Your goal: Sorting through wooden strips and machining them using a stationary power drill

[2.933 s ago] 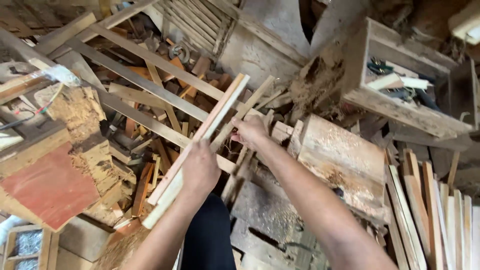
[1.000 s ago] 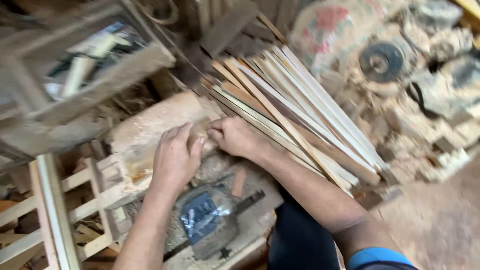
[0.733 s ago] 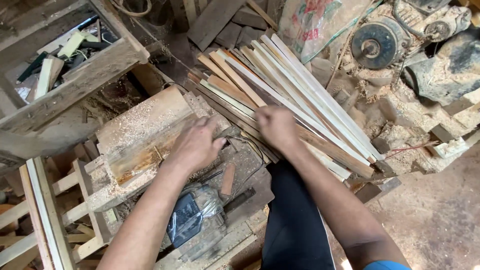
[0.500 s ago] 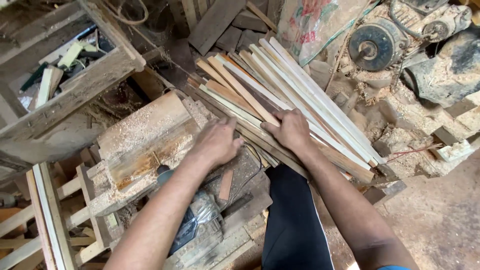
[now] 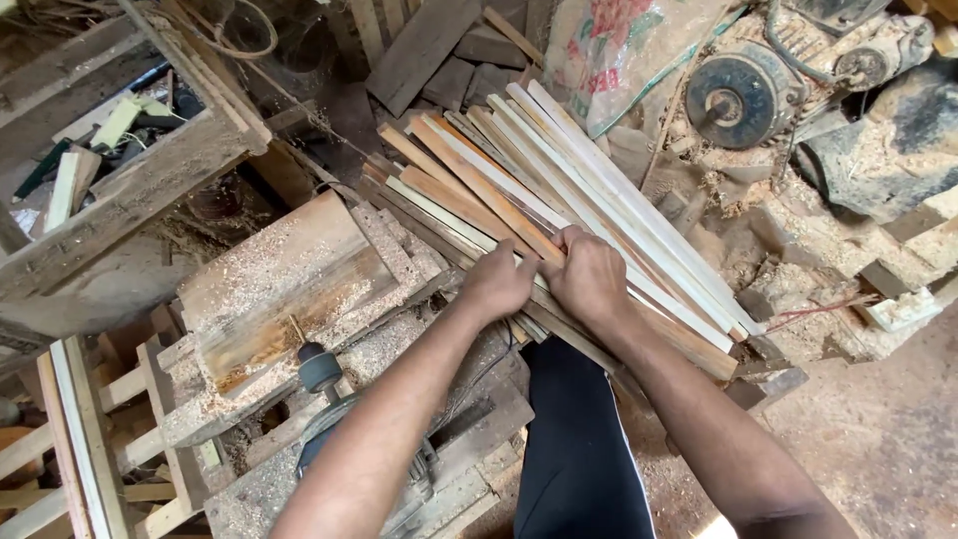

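Observation:
A fanned stack of long thin wooden slats (image 5: 559, 190), pale and reddish, lies slanted from upper left to lower right over the bench. My left hand (image 5: 499, 284) rests on the near side of the stack, fingers curled over the slat edges. Right beside it, touching it, my right hand (image 5: 591, 279) grips the slats from above. Both hands sit at the stack's middle. My dark trouser leg (image 5: 579, 439) shows below them.
A sawdust-covered wooden block (image 5: 279, 279) sits left of the hands, with a power tool (image 5: 329, 399) below it. A wooden crate (image 5: 130, 150) of tools is upper left, a slatted frame (image 5: 80, 439) lower left. An electric motor (image 5: 738, 95) and a printed sack (image 5: 619, 50) lie upper right amid shavings.
The view swung from the slatted frame over to the slat stack. Both hands left the block and came together on the middle of the slats.

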